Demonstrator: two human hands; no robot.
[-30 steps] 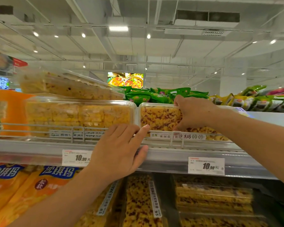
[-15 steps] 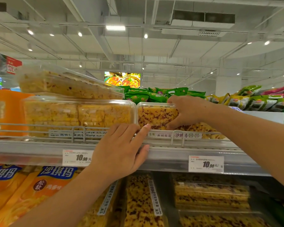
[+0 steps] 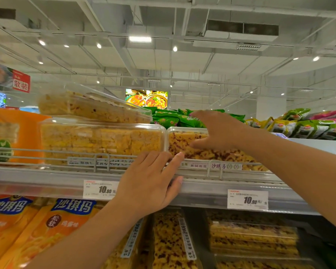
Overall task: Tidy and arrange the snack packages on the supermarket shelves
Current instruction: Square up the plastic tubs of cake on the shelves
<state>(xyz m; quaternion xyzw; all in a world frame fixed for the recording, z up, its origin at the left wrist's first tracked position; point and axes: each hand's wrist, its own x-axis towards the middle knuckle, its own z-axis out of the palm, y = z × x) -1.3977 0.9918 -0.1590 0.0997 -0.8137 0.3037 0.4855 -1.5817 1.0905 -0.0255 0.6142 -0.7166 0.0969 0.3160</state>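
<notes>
Top shelf (image 3: pixel 47 181), front edge with a wire rail (image 3: pixel 52 152): three clear plastic boxes of yellow snack cake in view. Two on the left, stacked: the lower box (image 3: pixel 101 142) stands flat behind the rail, the upper box (image 3: pixel 93 106) lies tilted on its lid. Third box (image 3: pixel 184 142), cake flecked with dark red, stands just right of the lower one, sides touching or nearly so. Right hand (image 3: pixel 217 131) over that third box, fingers spread and fairly straight, thumb low across the box's front face; cannot tell whether the palm touches the lid; nothing gripped. Left hand (image 3: pixel 149 183) laid flat against the shelf front below the seam between the two lower boxes, fingers straight and together, tips at the rail, thumb along the shelf edge; holds nothing. Two white price tags on the shelf edge, both reading 10.90: one (image 3: pixel 100 189) partly behind the left hand, one (image 3: pixel 247 199) to the right. Orange bag (image 3: pixel 14 133) at far left on the same shelf. Lower shelf: two orange bags with blue lettering (image 3: pixel 52 230) at left, more clear boxes of cake (image 3: pixel 252 237) at centre and right, count unclear. Behind the top shelf, a heap of green packets (image 3: pixel 169 118)
</notes>
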